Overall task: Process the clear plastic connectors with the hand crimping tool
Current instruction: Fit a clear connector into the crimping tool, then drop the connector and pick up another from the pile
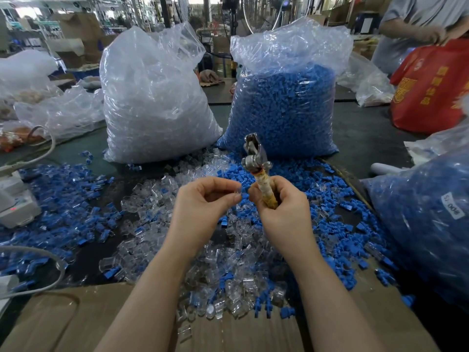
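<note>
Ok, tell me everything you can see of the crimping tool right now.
The crimping tool is a small hand tool with a shiny bare-metal head, a round pivot joint and narrow jaws pointing up and away. Its handle is wrapped in worn yellowish tape. The right hand grips the handle and holds the tool raised, nearly upright, above the loose clear and blue parts. Nothing sits in the jaws; the left hand pinches a clear connector beside the handle.
</note>
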### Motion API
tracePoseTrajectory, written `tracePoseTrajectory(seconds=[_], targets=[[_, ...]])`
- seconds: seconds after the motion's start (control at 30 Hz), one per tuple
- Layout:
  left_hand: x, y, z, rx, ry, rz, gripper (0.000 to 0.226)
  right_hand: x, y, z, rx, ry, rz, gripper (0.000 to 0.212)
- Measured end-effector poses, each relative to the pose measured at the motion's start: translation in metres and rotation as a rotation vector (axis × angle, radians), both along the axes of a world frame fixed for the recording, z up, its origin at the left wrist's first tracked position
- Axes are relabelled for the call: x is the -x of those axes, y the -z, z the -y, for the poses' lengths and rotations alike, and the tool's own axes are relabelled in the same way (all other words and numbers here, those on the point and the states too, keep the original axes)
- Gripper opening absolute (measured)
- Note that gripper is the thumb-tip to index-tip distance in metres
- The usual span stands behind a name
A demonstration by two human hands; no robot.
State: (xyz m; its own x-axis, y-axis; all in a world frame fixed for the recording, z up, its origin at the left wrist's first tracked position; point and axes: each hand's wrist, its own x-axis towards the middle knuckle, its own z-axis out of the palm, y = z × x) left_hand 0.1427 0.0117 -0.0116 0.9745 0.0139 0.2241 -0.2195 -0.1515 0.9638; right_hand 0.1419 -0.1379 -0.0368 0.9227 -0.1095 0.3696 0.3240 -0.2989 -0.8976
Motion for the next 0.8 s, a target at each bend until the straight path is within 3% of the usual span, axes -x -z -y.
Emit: tracePoseTrajectory(seconds=[0.4, 0.8], targets=[[0.0002, -0.0012, 0.0005, 0.039, 0.002, -0.032, 0.02, 0.0018, -0.0018, -0.0027, 0.046, 0.006, 0.04, 0.027], [-0.0001, 0.0005, 0.0006, 0.024, -0.013, -0.027, 0.02, 0.0011, -0.0012, -0.0019, 0.003, -0.072, 0.006, 0.014]])
